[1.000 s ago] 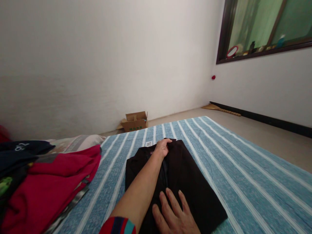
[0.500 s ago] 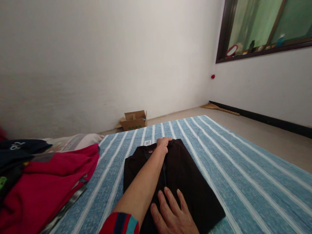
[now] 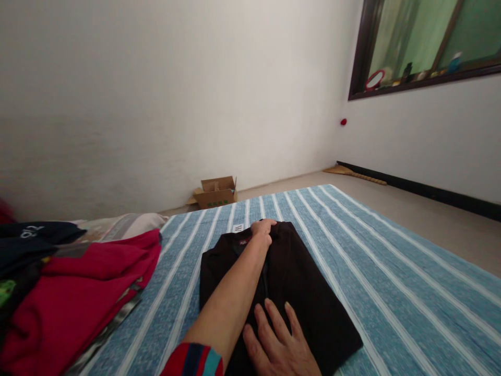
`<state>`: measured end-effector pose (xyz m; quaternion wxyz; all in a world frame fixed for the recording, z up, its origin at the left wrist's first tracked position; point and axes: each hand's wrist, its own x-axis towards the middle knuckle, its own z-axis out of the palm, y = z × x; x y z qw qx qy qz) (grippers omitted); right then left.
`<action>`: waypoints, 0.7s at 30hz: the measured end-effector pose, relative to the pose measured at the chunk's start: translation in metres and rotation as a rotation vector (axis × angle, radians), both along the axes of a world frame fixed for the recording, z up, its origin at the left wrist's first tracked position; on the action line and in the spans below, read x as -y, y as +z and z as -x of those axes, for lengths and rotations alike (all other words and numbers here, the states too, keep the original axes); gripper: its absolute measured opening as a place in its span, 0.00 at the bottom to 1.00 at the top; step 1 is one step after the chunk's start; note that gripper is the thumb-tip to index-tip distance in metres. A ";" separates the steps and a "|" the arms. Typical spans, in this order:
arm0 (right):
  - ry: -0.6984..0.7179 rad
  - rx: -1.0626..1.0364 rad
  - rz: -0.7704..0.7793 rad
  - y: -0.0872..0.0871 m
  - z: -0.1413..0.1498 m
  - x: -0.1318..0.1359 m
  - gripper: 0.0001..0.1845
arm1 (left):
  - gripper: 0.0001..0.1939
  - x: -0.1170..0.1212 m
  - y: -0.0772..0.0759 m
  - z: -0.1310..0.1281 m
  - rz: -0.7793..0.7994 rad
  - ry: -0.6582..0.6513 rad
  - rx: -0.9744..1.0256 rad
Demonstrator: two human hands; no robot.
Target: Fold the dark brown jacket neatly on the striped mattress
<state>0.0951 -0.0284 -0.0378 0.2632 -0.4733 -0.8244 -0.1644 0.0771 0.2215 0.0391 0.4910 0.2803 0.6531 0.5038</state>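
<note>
A dark folded jacket [image 3: 309,292] lies on the blue-and-white striped bed sheet [image 3: 376,277], its collar away from me and a small label showing inside the neck. My left hand [image 3: 263,227] reaches across to the collar, fingers curled over its far edge; the fingertips are partly hidden. The left forearm, in a striped sleeve, covers part of the jacket's front. Close to me, my right hand [image 3: 279,339] rests on the lower part of the jacket, palm down and fingers spread.
To the left sits a pile of clothes with a red garment [image 3: 86,292] and a navy one [image 3: 39,232]. Beyond the bed's far edge are a cardboard box [image 3: 215,193] by the wall and a broom [image 3: 354,173] on the floor. A window [image 3: 422,42] is at upper right.
The view has shifted very slightly. Both hands and the jacket stay essentially where they were.
</note>
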 end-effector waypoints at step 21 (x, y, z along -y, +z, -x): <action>-0.018 -0.089 -0.200 -0.022 0.007 -0.011 0.17 | 0.14 0.005 -0.040 0.008 -0.238 -0.009 0.410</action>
